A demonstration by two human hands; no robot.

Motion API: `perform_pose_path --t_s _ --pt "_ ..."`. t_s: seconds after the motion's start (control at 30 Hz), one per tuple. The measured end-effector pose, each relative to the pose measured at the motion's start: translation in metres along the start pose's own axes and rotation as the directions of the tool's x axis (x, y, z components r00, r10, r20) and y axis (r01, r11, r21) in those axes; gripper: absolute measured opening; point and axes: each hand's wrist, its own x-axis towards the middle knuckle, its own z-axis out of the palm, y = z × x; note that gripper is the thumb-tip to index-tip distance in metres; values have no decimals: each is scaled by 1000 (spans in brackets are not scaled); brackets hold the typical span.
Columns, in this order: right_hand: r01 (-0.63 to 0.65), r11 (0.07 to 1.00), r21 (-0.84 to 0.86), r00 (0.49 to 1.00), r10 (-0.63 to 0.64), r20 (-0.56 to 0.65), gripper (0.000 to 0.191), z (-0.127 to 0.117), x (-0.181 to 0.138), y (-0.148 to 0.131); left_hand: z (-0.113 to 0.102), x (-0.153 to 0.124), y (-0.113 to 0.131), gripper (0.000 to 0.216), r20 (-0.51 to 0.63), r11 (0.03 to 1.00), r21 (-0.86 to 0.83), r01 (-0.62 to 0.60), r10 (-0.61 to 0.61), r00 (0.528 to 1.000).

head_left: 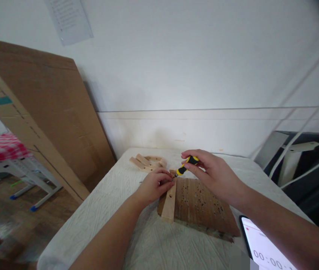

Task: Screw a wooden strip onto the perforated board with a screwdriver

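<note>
Two hands meet at one wooden strip

The person reaches in from both sides of the counter, forearms slanting inward toward the middle. The right hand comes from the right with its wrist raised above the board, fingers and thumb curled around the handle of a yellow-and-black screwdriver; the grip is closed, and the shaft slopes down to the left. The left hand lies lower, palm down, its thumb and fingertips drawn nearly together beside the screwdriver's tip. From here I cannot tell whether something small is pinched between them.

Counting up: one screwdriver, one pale wooden strip and one darker wooden board. The strip lies lengthwise along the board's left side, its far end right under the fingertips, with a dark hole showing midway. The board lies flat on the cloth-covered counter, its top dotted with holes too many for me to number. Behind the left hand sits one group of loose pale wooden pieces, straight and curved; they overlap, so their count stays unclear. One phone, screen lit with a timer, rests beneath the right forearm.
</note>
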Motion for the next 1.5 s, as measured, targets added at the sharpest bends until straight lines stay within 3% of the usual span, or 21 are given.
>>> perform_pose_path --t_s 0.43,0.9,1.27,1.5 --pt "13 1000 -23 999 -12 39 24 5 -1 7 0 0 1 13 8 999 32 -37 36 999" --pt "94 989 -111 995 -90 40 20 5 -3 3 0 0 2 11 19 999 -15 49 -49 999" --pt "66 986 -150 998 -63 28 23 5 -3 2 0 1 1 12 30 1000 -17 14 -14 999" --pt "152 976 -158 985 -137 103 40 -2 -5 5 0 0 -1 13 34 1000 -19 17 -16 999"
